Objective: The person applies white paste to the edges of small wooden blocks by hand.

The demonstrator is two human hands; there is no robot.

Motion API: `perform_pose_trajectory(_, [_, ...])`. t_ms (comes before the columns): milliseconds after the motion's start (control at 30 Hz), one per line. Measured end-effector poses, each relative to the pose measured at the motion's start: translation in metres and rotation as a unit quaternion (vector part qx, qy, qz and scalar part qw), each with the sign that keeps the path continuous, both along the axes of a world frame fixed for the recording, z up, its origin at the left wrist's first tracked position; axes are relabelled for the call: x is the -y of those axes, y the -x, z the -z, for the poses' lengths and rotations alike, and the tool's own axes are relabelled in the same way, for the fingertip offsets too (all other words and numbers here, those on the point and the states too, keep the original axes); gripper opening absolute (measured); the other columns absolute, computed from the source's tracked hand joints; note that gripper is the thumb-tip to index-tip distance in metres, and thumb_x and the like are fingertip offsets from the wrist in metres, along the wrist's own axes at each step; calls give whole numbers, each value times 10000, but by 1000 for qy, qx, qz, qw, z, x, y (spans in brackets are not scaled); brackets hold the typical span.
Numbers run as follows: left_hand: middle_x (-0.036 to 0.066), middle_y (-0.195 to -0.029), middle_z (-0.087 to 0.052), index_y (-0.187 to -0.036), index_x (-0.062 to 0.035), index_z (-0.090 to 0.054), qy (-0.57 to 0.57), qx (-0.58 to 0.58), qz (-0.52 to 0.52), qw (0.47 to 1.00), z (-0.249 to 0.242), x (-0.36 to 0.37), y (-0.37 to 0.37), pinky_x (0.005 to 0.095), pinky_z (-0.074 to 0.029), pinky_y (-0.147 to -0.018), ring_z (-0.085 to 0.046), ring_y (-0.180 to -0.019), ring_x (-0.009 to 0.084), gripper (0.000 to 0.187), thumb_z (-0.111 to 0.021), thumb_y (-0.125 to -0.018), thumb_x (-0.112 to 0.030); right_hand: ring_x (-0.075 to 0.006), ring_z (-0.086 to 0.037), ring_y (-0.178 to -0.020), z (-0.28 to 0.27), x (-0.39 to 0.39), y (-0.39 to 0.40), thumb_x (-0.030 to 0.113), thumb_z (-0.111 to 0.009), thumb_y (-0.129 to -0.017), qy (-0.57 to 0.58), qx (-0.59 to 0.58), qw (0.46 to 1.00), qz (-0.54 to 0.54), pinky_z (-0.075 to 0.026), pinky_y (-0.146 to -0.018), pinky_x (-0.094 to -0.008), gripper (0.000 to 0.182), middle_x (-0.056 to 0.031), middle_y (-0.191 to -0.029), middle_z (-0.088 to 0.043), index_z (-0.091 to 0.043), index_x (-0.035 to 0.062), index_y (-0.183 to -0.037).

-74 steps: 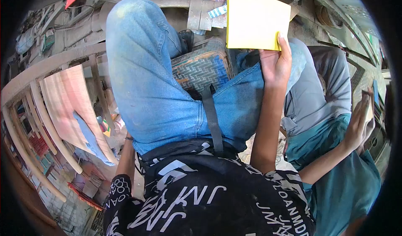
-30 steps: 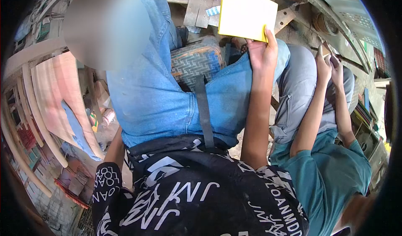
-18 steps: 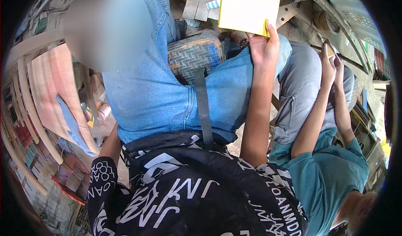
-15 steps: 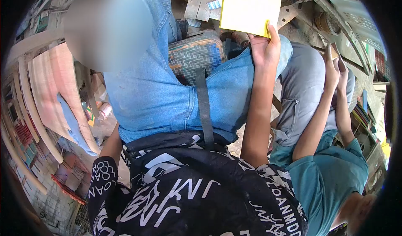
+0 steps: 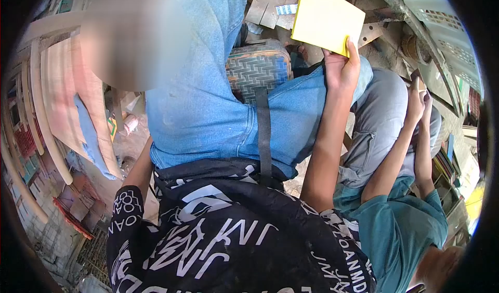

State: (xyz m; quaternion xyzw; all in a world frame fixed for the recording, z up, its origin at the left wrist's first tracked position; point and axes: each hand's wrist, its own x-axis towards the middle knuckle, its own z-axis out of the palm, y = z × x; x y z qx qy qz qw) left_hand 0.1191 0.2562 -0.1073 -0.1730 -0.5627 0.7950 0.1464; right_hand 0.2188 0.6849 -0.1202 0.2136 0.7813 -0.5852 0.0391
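Observation:
My right hand grips the near corner of a flat yellow rectangular board, thumb on top and fingers curled beneath. It holds the board up beyond my right knee. My left forearm runs down beside my hip, and the left hand is hidden behind my jeans. A dark strap lies across my lap. Between my legs is a box-like thing with a woven pattern.
A co-worker in a teal shirt sits close on my right, both hands around a small brown piece. A wooden panel and curved wooden strips stand on the left. A pale plastic crate is at upper right.
The view has shifted, so the yellow board and my right hand appear a little farther right and lower. My right hand keeps its grip. The co-worker's hands have moved slightly.

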Motion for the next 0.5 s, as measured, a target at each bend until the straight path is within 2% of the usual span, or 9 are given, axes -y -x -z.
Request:
perform_pose_trajectory(33, [51,-1057,-637,-1010,-39,-643,-27,7,10,1000,-1,2,1,314,-460,-936,-571,-1009,137,225,-646,-794,-103,-183,-571,-1098,17,-28,-6,-2,-469,-864,44,11,999,12,-491,-828,-294,421,-80,-1199,-591,-492,20,-1284])
perform_pose_trajectory(100, [49,-1049,-639,-999,-37,-645,-55,13,23,998,-2,2,0,316,-459,-936,-572,-1005,137,213,-642,-794,-97,-188,-577,-1058,23,-7,-7,17,-453,-883,-113,-15,993,-13,-473,-842,-280,427,-87,-1186,-586,-454,20,-1310])
perform_pose_trajectory(200, [46,-1042,-639,-982,-36,-647,-68,-2,1,998,2,1,0,314,-461,-933,-574,-1000,138,195,-635,-795,-89,-195,-584,-998,29,30,-2,47,-429,-912,-340,-54,938,-50,-446,-863,-259,439,-98,-1168,-579,-397,19,-1349])
perform_pose_trajectory(267, [79,-1190,-594,-1179,-1,-538,-14,-24,-43,999,5,-3,-1,274,-449,-953,-544,-1104,118,268,-413,-970,-114,-204,-578,-983,2,22,0,48,-422,-922,-206,-15,978,-18,-440,-862,-262,449,-121,-1164,-567,-360,-5,-1363])
perform_pose_trajectory(300, [79,-1190,-594,-1179,-1,-538,-15,-25,-43,999,4,-3,-1,274,-449,-953,-544,-1104,118,268,-413,-970,-114,-208,-575,-975,-11,18,0,49,-419,-927,-142,6,990,4,-437,-861,-263,455,-133,-1162,-561,-341,-16,-1370])
perform_pose_trajectory(367, [113,-1183,-590,-1172,-1,-537,7,-18,-41,999,1,0,0,282,-454,-931,-551,-1085,144,277,-397,-970,-126,-210,-513,-1113,15,9,0,44,-427,-930,19,-43,999,18,-384,-952,-276,445,-135,-1243,-521,-356,-37,-1362])
perform_pose_trajectory(400, [113,-1183,-590,-1172,-1,-537,5,-20,-40,999,0,1,2,282,-454,-931,-551,-1085,144,277,-397,-970,-126,-212,-516,-1110,23,17,2,48,-429,-930,32,-47,998,18,-388,-950,-282,439,-135,-1240,-523,-360,-36,-1356])
perform_pose_trajectory(500, [78,-1114,-614,-1093,-21,-596,-18,-25,-6,1000,0,6,0,294,-465,-918,-563,-1048,144,224,-510,-900,-96,-217,-524,-1101,11,40,9,59,-437,-930,41,-76,995,47,-398,-943,-300,422,-134,-1230,-530,-374,-33,-1337])
